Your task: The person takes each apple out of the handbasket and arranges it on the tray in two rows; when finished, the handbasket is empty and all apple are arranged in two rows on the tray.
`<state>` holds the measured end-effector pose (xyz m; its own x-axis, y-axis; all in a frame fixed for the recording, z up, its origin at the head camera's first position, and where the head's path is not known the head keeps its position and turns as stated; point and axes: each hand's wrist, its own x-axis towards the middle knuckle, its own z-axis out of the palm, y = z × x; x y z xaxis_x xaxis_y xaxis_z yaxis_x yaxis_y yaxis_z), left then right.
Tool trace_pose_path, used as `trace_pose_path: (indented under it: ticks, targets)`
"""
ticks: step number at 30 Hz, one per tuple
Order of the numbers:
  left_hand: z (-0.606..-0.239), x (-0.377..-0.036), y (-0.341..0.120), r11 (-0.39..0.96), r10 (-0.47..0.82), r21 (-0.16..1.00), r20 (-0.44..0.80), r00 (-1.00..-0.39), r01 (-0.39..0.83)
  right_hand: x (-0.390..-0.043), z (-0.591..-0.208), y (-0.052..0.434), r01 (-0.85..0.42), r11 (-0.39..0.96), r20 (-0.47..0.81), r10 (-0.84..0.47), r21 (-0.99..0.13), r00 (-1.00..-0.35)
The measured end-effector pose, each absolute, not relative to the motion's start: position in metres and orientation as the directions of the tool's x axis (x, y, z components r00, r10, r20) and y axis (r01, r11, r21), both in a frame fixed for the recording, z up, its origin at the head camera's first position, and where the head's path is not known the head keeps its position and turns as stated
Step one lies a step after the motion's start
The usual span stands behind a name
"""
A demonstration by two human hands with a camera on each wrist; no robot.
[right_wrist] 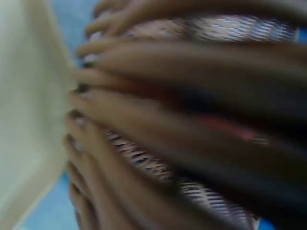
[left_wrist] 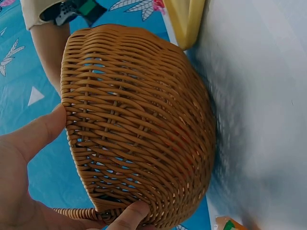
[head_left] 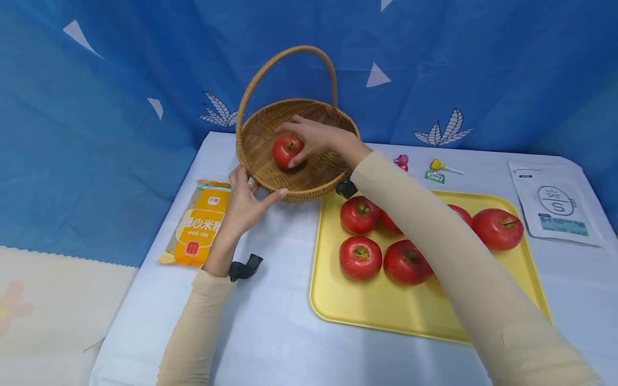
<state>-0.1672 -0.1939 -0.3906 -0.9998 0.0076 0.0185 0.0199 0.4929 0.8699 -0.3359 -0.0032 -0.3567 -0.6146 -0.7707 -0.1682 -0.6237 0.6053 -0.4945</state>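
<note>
A wicker basket (head_left: 307,196) with a tall arched handle stands tilted at the back of the table. My left hand (head_left: 240,208) holds its near left side; the left wrist view shows the thumb on the rim and fingertips against the woven wall (left_wrist: 139,115), near the handle's foot. Reaching inside the basket, my right hand (head_left: 316,138) grips a red apple (head_left: 282,152) between thumb and fingers. Blurred wicker close to the lens hides most of the right wrist view. Several more red apples (head_left: 360,258) lie on a yellow tray (head_left: 333,305) under my right forearm.
An orange-and-yellow food packet (head_left: 199,228) lies left of my left hand. Behind the tray are a yellow lollipop (head_left: 437,164), a small green packet (head_left: 435,176) and pink-red wrapped sweets (head_left: 401,160). At far right lies a white pouch (head_left: 555,201). A blue curtain (head_left: 410,32) hangs behind the table.
</note>
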Motion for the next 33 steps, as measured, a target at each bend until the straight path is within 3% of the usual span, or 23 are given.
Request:
trace_pose_path:
  ticks: [8, 24, 33]
  targets:
    - [-0.386, -0.168, -0.19, 0.486, 0.014, 0.874, 0.021, -1.0, 0.025, -0.336, -0.37, -0.011, -0.655, 0.617, -0.238, -0.781, -0.437, -0.577]
    - [-0.39, -0.169, -0.191, 0.489, 0.014, 0.872, 0.022, -1.0, 0.026, -0.337, -0.378, -0.013, -0.654, 0.658, -0.213, -0.747, -0.372, -0.63]
    - [-0.392, -0.169, -0.195, 0.486, 0.011, 0.874, 0.011, -1.0, 0.015, -0.334, -0.374, -0.008, -0.692, 0.6, -0.108, -0.781, -0.4, -0.615]
